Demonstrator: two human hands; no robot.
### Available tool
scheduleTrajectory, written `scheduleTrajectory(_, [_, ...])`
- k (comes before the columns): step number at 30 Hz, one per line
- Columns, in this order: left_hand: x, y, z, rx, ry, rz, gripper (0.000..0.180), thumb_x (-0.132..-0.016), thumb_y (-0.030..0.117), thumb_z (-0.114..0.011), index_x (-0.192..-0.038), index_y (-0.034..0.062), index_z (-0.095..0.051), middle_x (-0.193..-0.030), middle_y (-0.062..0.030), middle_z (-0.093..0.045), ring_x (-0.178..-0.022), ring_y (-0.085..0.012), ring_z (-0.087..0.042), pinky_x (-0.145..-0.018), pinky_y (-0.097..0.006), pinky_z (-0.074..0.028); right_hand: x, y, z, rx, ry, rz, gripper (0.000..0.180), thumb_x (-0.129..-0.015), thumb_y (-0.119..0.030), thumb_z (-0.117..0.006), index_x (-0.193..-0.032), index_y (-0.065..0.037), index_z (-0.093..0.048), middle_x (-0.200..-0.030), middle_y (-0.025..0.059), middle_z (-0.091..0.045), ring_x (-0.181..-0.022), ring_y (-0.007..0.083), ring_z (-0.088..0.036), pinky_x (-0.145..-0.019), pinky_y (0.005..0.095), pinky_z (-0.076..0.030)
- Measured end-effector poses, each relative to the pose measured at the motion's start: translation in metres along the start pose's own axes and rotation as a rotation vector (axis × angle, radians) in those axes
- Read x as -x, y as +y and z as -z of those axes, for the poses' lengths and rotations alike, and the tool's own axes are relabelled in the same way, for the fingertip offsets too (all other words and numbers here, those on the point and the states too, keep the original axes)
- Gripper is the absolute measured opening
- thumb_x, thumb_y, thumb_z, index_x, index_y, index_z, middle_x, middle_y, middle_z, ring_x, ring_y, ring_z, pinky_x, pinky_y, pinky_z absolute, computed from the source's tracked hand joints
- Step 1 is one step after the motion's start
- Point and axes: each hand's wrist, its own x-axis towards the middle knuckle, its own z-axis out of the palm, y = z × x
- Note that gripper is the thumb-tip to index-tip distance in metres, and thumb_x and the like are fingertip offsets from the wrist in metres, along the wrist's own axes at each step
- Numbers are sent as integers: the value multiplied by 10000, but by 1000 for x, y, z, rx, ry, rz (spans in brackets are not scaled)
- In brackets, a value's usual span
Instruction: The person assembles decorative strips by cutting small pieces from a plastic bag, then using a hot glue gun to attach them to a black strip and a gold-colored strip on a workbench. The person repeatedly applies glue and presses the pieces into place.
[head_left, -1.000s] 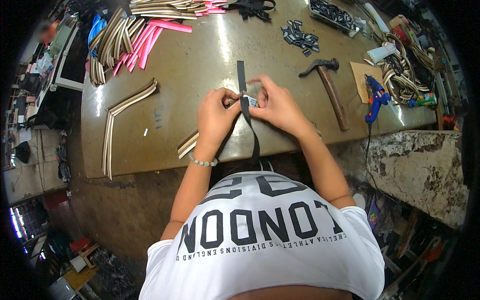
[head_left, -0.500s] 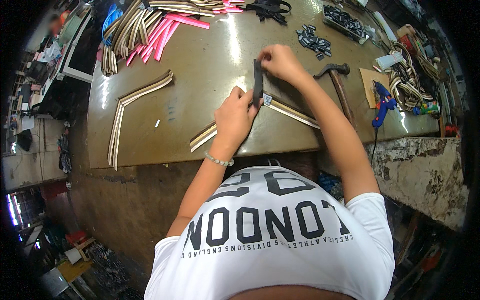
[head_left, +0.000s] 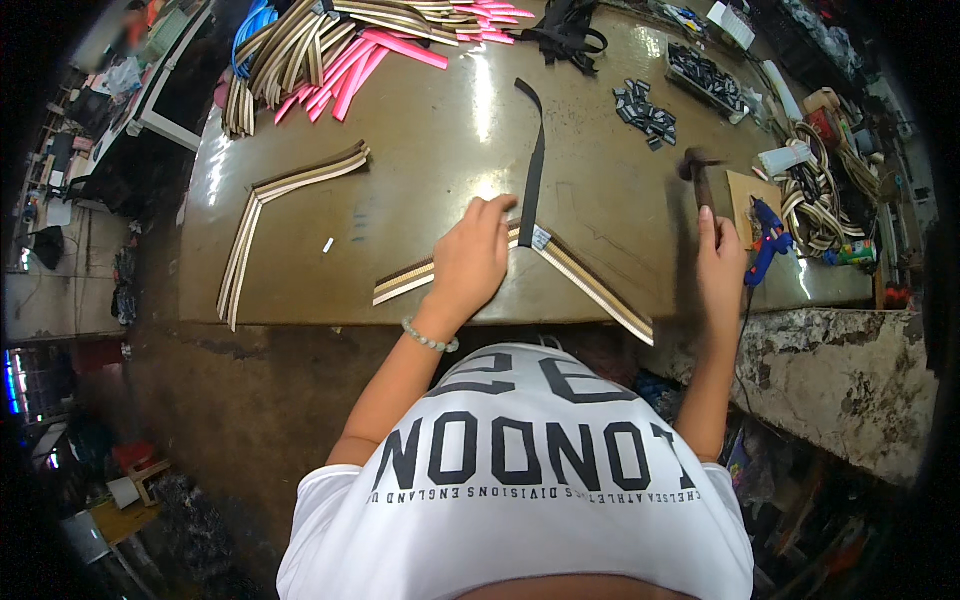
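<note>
A striped brown, black and cream strap [head_left: 597,290] lies bent on the table's near side. A narrow black strap [head_left: 533,170] runs away from its bend, with a small pale label beside it. My left hand [head_left: 470,258] rests over the left part of the striped strap, fingers curled close to the black strap; its fingertips are partly hidden. Off to the right, my right hand [head_left: 720,262] is closed round the wooden handle of a hammer [head_left: 700,180]. The hammer's head is raised and blurred by motion.
Another bent striped strap [head_left: 250,215] lies at the left, near a small white piece [head_left: 328,245]. Striped and pink straps [head_left: 340,75] are heaped far left. Black clips [head_left: 645,112] lie far right before a full tray [head_left: 705,80]. A blue glue gun [head_left: 768,235] sits right of the hammer.
My right hand has let go of the black strap, moved right and taken up the hammer from the table. The black strap now lies stretched away from me. My left hand stays by the bend.
</note>
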Motion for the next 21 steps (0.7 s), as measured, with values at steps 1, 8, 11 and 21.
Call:
scheduleTrajectory(1, [0,-2,0,27,20,40,261,-931,109,-469,-1177,104,-555,-957,-159,-548,-795,-366,-598,-689,-445,-483,13,-16,-4,-195,-15,-47,390,-958,-376,-510,-976,10,-570,-717,223,-594,-695,398,-602,-622,435,-458])
scheduleTrajectory(8, [7,-8,1,164,119,101,271,-965,49,-373,-1223,62,-455,-1046,-205,-491,-891,-391,-576,-772,-466,-464,63,-63,-47,48,-381,326,305,-958,-302,-516,-1017,-2,-513,-686,259,-583,-658,459,-596,-545,510,-446])
scheduleTrajectory(11, [8,-10,1,173,120,107,261,-965,49,-370,-1209,54,-462,-1047,-201,-493,-881,-377,-575,-777,-454,-462,69,-66,-48,-118,-314,348,311,-952,-311,-527,-954,-1,-498,-709,267,-595,-682,462,-602,-563,513,-462])
scheduleTrajectory(21, [9,16,-1,-76,19,93,405,-822,366,-678,-1064,53,-589,-1003,-126,-558,-909,-283,-607,-755,-389,-495,45,-25,-29,-37,-227,124,450,-946,-445,-505,-911,-9,-609,-814,264,-636,-797,463,-616,-684,497,-473])
